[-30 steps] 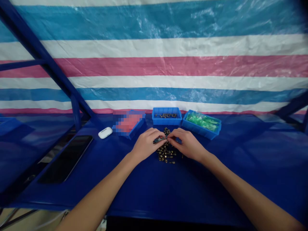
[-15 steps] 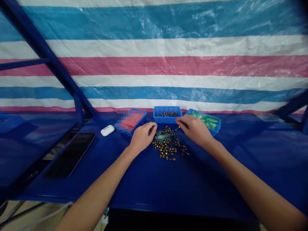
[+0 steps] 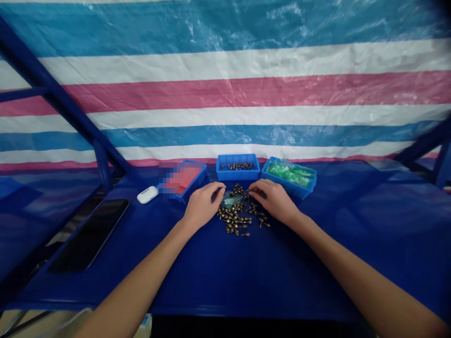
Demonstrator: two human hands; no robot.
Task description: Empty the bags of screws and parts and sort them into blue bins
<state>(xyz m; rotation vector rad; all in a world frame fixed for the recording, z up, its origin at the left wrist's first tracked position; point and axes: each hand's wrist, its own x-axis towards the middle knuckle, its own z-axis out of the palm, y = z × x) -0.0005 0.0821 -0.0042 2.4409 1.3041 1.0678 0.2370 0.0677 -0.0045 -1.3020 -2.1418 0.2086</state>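
Note:
A loose pile of small brass-coloured screw-like parts (image 3: 232, 218) lies on the blue table, with a small clear greenish bag (image 3: 229, 202) among them. At the pile's left edge is my left hand (image 3: 204, 202), thumb and index finger brought together; whatever is between the tips is too small to make out. My right hand (image 3: 273, 197) is at the pile's right side, its fingers pinched near some of the parts, and what they hold cannot be made out. Behind the pile stands a blue bin (image 3: 237, 174) with more small metal parts in it.
On the left are a blue bin with red packets (image 3: 185, 178), a white case (image 3: 148, 195) and a black phone (image 3: 91, 234). A blue bin of green packets (image 3: 289, 173) stands at the back right. A striped sheet (image 3: 225, 94) hangs behind the table (image 3: 246, 281).
My right hand has moved down and inward, from beside the middle bin to the pile's right edge. The whole view has shifted slightly. My left hand keeps its pinched pose beside the pile.

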